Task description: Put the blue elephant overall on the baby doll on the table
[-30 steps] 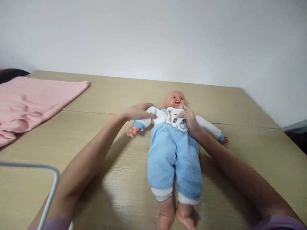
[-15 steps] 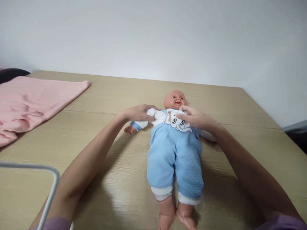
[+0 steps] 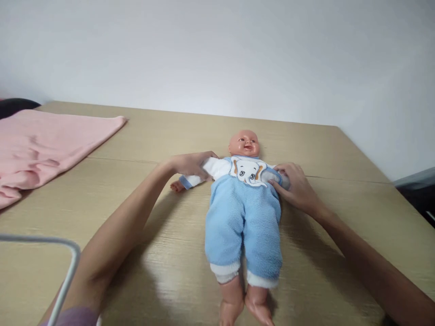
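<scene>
A baby doll [image 3: 243,217] in a light blue fleece romper with a white elephant bib lies on its back on the wooden table [image 3: 163,131], head away from me. My left hand [image 3: 190,164] grips the doll's white sleeve on the left side, fingers curled round the arm. My right hand [image 3: 295,188] lies over the doll's other shoulder and arm, fingers bent and pressing on the sleeve, hiding most of that arm. The doll's bare feet point toward me at the near edge.
A pink cloth [image 3: 44,140] lies spread at the table's far left. A thin grey bent bar [image 3: 64,267] juts in at the lower left. A white wall stands behind the table. A dark object [image 3: 418,194] sits past the right edge.
My right hand has left the elephant bib and moved right onto the doll's shoulder and arm. The bib now lies flat and shows in full. The doll has shifted slightly left.
</scene>
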